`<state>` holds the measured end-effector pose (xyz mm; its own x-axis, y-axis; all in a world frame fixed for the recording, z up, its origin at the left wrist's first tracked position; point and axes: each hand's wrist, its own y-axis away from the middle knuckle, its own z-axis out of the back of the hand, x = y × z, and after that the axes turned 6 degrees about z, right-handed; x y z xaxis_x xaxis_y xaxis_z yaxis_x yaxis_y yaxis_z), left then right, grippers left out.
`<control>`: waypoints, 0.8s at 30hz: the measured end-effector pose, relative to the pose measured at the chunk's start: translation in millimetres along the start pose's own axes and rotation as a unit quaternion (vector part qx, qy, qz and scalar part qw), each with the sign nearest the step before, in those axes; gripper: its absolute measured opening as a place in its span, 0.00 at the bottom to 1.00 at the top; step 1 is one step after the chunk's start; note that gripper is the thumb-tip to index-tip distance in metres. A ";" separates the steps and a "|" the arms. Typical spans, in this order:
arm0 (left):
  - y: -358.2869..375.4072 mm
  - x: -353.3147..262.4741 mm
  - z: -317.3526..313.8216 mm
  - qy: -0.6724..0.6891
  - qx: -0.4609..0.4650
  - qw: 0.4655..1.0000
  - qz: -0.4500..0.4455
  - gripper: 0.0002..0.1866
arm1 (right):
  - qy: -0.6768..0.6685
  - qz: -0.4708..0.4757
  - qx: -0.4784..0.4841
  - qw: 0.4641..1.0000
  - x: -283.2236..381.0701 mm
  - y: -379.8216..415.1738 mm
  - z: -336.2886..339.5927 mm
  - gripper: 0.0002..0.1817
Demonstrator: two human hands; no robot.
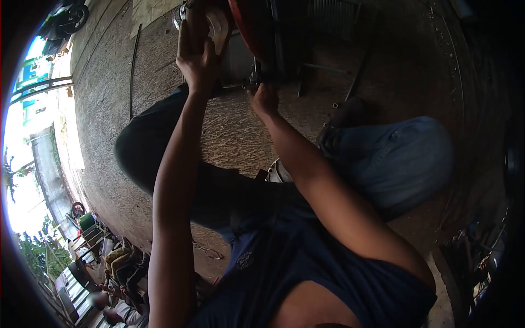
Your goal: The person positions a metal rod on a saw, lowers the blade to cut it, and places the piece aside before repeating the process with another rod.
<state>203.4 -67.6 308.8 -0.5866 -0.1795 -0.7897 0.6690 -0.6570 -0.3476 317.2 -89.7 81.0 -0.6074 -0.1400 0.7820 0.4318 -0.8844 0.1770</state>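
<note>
At the top of the head view, my left hand (199,64) reaches up with its fingers apart, against a curved, pale and dark red part (219,26). I cannot make out that part's kind. To the right and lower, my right hand (266,99) is closed at the lower end of a small metal fitting (255,74). What its fingers pinch is hidden. Above the fitting hangs a curved red panel (246,30) on a dark body, mostly lost in shadow.
My bent legs in jeans (394,164) frame rough, brown ground (235,131). A thin rod (134,71) lies at the left, a bar (327,68) at the right, with a small ring (336,105) nearby. Other people sit at lower left; a motorcycle wheel (76,18) shows at upper left.
</note>
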 end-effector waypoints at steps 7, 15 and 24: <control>-1.7 4.3 0.2 -0.010 -0.015 1.000 -0.026 0.36 | -0.042 0.032 -0.167 0.985 -14.4 -0.3 -35.7 0.26; 0.3 -2.7 -1.4 0.014 -0.020 1.000 -0.016 0.36 | -0.267 -0.271 -0.105 0.919 -43.1 -24.0 -71.0 0.19; -3.0 0.7 -1.2 -0.002 -0.025 0.999 -0.033 0.36 | -0.811 -0.275 0.031 0.516 -54.8 -15.8 -58.3 0.19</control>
<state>201.5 -64.9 308.7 -0.6324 -0.1402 -0.7618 0.6508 -0.6297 -0.4243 304.8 -94.0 0.5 0.6855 0.7250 0.0667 0.5421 -0.5694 0.6181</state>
